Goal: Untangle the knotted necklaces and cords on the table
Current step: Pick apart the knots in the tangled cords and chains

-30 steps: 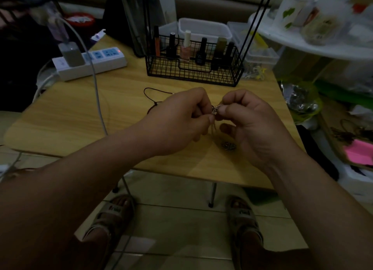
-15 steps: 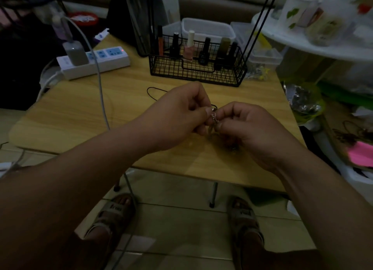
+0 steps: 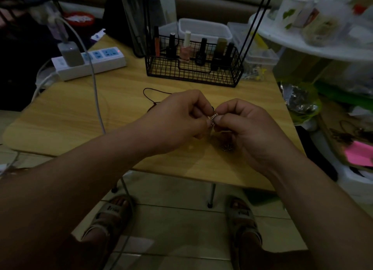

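Both hands meet above the middle of the tabletop (image 3: pixel 60 118): the left hand (image 3: pixel 177 122) and the right hand (image 3: pixel 248 126) each pinch a small silvery chain knot (image 3: pixel 214 116) between thumb and fingertips. A dark cord (image 3: pixel 150 92) lies on the wood just behind the left hand, partly hidden by it. Something small and metallic (image 3: pixel 227 147) under the right hand is too dim to identify. Bare wood spreads leftward; a wire basket (image 3: pixel 193 72) stands near the far edge.
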`<state>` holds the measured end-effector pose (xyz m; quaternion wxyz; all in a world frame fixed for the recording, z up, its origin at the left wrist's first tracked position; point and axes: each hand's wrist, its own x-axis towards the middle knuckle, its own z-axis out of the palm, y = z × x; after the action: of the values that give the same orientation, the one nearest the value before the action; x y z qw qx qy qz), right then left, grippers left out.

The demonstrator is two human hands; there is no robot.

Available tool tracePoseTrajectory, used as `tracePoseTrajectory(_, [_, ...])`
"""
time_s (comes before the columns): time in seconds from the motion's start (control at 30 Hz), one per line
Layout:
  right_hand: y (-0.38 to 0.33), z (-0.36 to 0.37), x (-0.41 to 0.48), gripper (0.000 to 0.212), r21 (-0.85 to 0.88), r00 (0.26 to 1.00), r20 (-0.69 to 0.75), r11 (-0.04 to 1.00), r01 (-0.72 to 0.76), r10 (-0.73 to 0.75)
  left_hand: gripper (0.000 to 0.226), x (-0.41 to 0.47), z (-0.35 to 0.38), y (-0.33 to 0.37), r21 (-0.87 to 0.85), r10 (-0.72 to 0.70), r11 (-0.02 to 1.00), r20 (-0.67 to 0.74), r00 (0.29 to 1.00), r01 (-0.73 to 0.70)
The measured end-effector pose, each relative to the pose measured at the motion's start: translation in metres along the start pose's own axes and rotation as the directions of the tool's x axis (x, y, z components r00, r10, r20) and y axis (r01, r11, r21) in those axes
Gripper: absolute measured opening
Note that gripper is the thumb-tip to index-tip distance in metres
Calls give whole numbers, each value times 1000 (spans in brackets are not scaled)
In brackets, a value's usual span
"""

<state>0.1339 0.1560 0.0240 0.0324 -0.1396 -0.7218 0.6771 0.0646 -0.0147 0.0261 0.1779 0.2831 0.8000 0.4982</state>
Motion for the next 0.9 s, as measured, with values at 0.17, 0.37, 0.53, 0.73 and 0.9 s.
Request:
tracePoseTrajectory(0.17, [0, 1, 0, 15, -93, 998, -24, 994, 53, -56, 7, -1, -4, 0, 5, -35, 999, 32, 999, 35])
tracePoseTrajectory(0.37, [-6, -5, -2, 20, -218, 997, 29, 973, 75, -71, 3, -1, -8, -2, 63, -30, 998, 24, 999, 29])
tracePoseTrajectory(0.53, [-4, 0, -2, 14, -330, 995, 89, 944, -20, 52, 7, -3, -2, -2, 123, 32, 992, 9, 999, -33])
tracePoseTrajectory(0.73, [-3, -5, 1, 9, -263, 995, 72, 964, -44, 65, 4, -3, -3, -1, 85, 57, 995, -25, 998, -55])
tracePoseTrajectory(0.9, [-3, -2, 1, 13, 65, 962, 175, 973, -223, 209, 9, -4, 1, -1, 134, 94, 987, -18, 995, -91])
